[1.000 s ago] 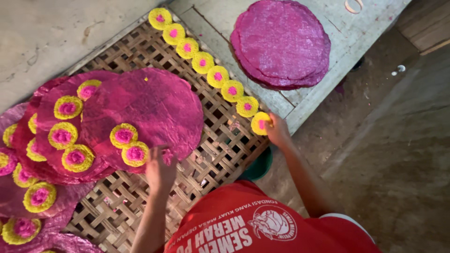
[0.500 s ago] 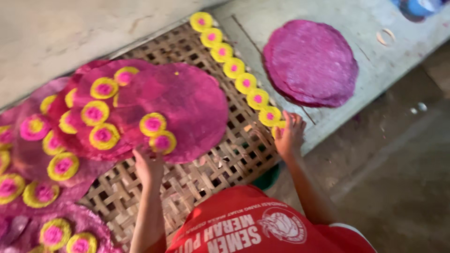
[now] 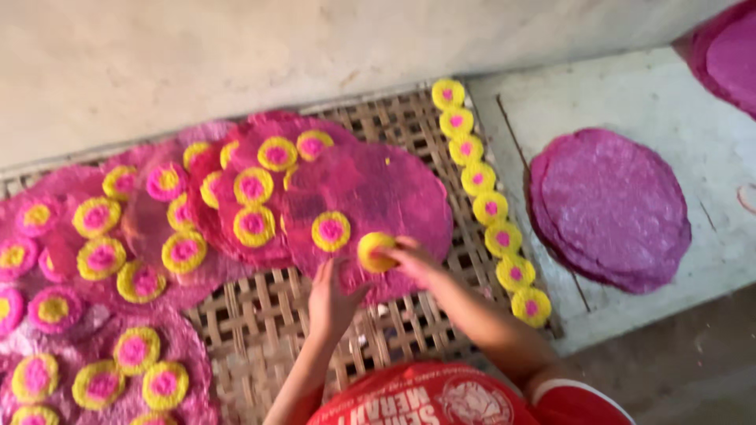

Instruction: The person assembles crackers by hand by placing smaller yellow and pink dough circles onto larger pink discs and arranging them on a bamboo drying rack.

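Observation:
My right hand [image 3: 413, 258] is shut on a small yellow round [image 3: 375, 250] and presses it onto a large purple round [image 3: 378, 189], beside another yellow round with a pink centre [image 3: 331, 230]. With fingers spread, my left hand [image 3: 334, 295] rests on the woven bamboo tray [image 3: 260, 315] at the lower edge of that purple round. Further purple rounds topped with yellow-and-pink rounds [image 3: 102, 256] overlap across the tray to the left.
A row of several yellow-and-pink rounds [image 3: 491, 208] runs along the tray's right edge. A stack of plain purple rounds [image 3: 610, 208] lies on the grey slab [image 3: 630, 94] to the right, with another stack [image 3: 728, 55] at the top right. A pale wall [image 3: 236, 47] runs behind.
My right hand has left the row at the tray's right edge and come left with one yellow round onto the large purple round. My left hand stays at its lower edge. The view shifted.

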